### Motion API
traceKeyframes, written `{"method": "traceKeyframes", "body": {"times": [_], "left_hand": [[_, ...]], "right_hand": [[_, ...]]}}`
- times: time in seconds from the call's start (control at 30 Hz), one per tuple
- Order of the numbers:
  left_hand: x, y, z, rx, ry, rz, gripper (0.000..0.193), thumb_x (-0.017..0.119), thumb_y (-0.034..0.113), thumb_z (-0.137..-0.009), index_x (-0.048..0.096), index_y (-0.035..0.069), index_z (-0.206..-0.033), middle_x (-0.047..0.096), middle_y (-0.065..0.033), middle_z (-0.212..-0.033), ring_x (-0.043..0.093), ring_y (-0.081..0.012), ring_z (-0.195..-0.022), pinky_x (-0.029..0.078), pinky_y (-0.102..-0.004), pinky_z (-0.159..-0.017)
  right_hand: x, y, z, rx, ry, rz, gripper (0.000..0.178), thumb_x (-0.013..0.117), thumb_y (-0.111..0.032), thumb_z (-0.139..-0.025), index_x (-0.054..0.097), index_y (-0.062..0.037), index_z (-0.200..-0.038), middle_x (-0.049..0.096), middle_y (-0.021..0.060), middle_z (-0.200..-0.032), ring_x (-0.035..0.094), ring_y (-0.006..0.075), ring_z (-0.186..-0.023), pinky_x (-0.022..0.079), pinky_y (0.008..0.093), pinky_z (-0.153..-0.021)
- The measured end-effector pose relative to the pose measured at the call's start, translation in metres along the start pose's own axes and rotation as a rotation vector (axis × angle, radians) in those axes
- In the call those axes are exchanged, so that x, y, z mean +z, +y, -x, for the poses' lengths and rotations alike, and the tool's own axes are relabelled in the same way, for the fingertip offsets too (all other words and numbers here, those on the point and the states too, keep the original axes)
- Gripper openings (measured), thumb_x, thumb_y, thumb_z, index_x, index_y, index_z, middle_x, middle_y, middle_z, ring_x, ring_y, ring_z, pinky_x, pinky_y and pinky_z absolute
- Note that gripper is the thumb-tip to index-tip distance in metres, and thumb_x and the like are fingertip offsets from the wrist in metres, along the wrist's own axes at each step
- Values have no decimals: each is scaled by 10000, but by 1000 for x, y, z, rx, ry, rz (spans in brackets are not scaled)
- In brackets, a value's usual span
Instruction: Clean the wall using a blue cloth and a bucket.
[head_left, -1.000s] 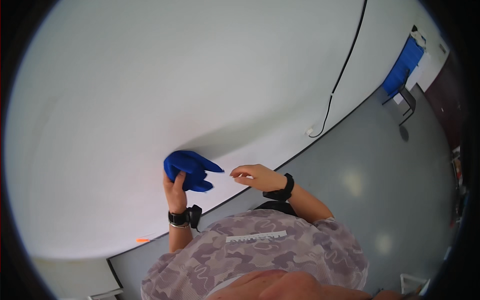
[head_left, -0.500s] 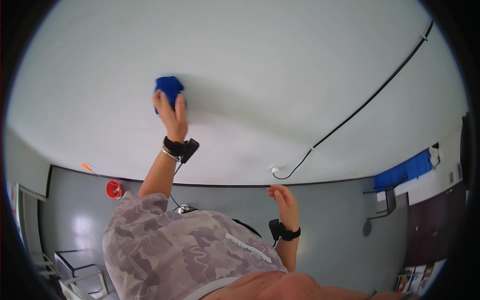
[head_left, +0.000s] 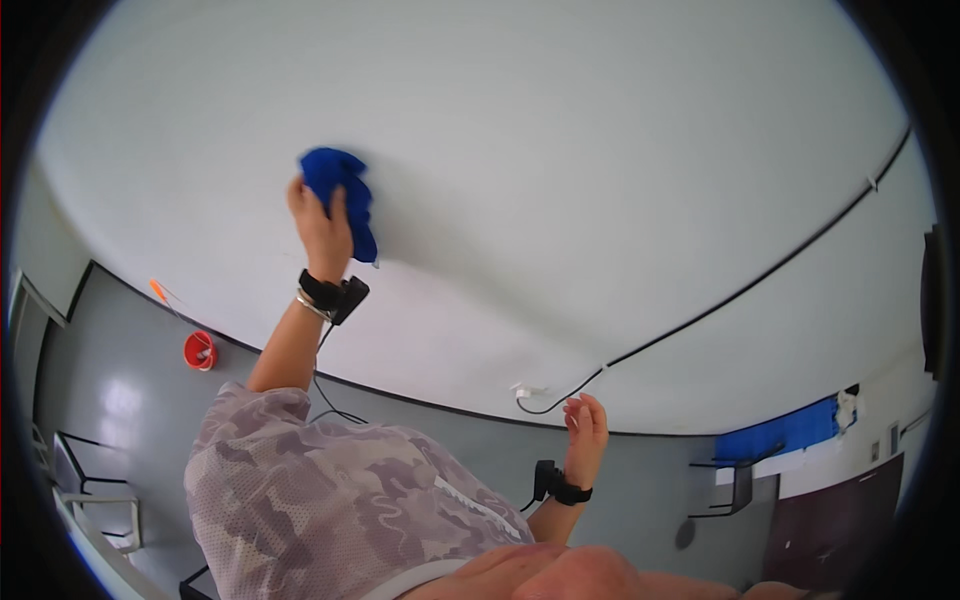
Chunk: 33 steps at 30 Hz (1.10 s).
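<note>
A crumpled blue cloth (head_left: 340, 180) lies against the pale wall (head_left: 560, 170). My left hand (head_left: 322, 228) is closed on it, thumb and fingers pressing it to the surface with the arm stretched up. One corner of the cloth hangs down beside the wrist. My right hand (head_left: 587, 428) is raised at my side, fingers loosely extended and holding nothing I can see. It is nearest to a white wall socket (head_left: 524, 391) with a plug in it. Both wrists wear black straps with small black boxes, and a thin cable trails from the left one.
A black cable (head_left: 735, 297) runs along the wall from the plug up to the right. On the grey floor stand a red bucket (head_left: 200, 351) with a pale item inside, and chair frames (head_left: 100, 500) at lower left. A dark chair (head_left: 740, 488) and a blue panel (head_left: 780, 430) are at right.
My view has tilted, so the floor line now slopes down to the right. My left hand has shifted slightly on the wall with the cloth, whose lower corner now hangs out more.
</note>
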<state>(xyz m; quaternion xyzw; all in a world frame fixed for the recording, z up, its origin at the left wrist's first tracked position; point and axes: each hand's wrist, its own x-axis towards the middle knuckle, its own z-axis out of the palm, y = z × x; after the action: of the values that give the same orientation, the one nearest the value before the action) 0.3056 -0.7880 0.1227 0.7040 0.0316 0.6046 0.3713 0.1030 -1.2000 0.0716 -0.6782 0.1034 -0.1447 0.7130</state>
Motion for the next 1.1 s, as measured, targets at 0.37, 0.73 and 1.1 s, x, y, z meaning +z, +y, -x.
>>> {"method": "traceKeyframes", "body": {"times": [0.37, 0.73, 1.1], "left_hand": [[37, 66, 21, 476, -313, 135, 364, 660, -29, -589, 656, 79, -937, 548, -136, -1133, 519, -313, -1056, 413, -432, -891], [-23, -14, -40, 146, 143, -135, 447, 517, -109, -703, 552, -46, -1144, 493, -216, -1214, 514, -380, -1080, 429, -399, -951], [15, 41, 66, 198, -99, -9, 422, 627, -95, -593, 636, 36, -994, 516, -179, -1179, 505, -341, -1055, 425, -443, -906]], "right_hand": [[57, -3, -112, -41, -3, -178, 340, 458, -330, -987, 509, -90, -1222, 575, 50, -1141, 523, 164, -1071, 393, 323, -929], [64, 6, -130, 24, -85, -84, 132, 502, -172, -955, 540, -45, -945, 576, 63, -948, 561, 175, -969, 434, 325, -930], [66, 5, -121, 64, -155, 111, 163, 488, -200, -964, 506, -44, -1007, 562, 82, -1028, 553, 192, -1027, 423, 349, -959]]}}
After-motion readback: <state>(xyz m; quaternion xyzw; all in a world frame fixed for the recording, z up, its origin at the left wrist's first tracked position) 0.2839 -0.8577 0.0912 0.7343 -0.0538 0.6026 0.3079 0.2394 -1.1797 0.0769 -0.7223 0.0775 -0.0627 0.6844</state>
